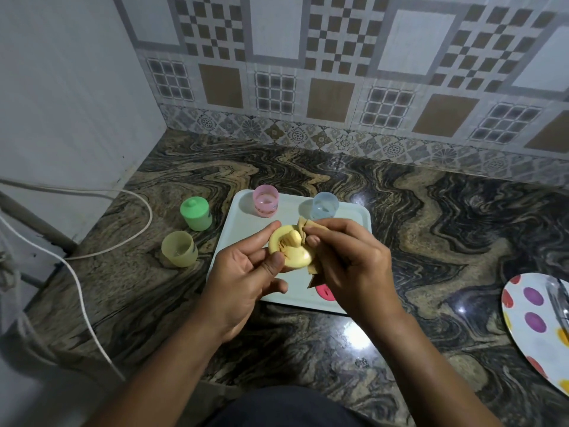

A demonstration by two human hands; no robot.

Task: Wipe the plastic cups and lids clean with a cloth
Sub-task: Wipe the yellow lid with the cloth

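Observation:
My left hand [246, 272] holds a yellow lid [291, 249] above the white tray [243, 223], thumb and fingers pinching its rim. My right hand [348, 260] grips a bunched tan cloth [304, 228] and presses it against the lid's right side. On the tray's far edge stand a pink cup [265, 200] and a pale blue cup [324, 205]. A pink lid [325, 292] lies on the tray, partly hidden under my right hand. Left of the tray, a green cup [196, 212] wears its lid, and a yellow cup [179, 248] stands open.
The cups and tray sit on a dark marbled counter [431, 226] in a corner of tiled wall. A white cable [101, 251] loops along the counter's left edge. A polka-dot plate [535, 322] lies at the right edge.

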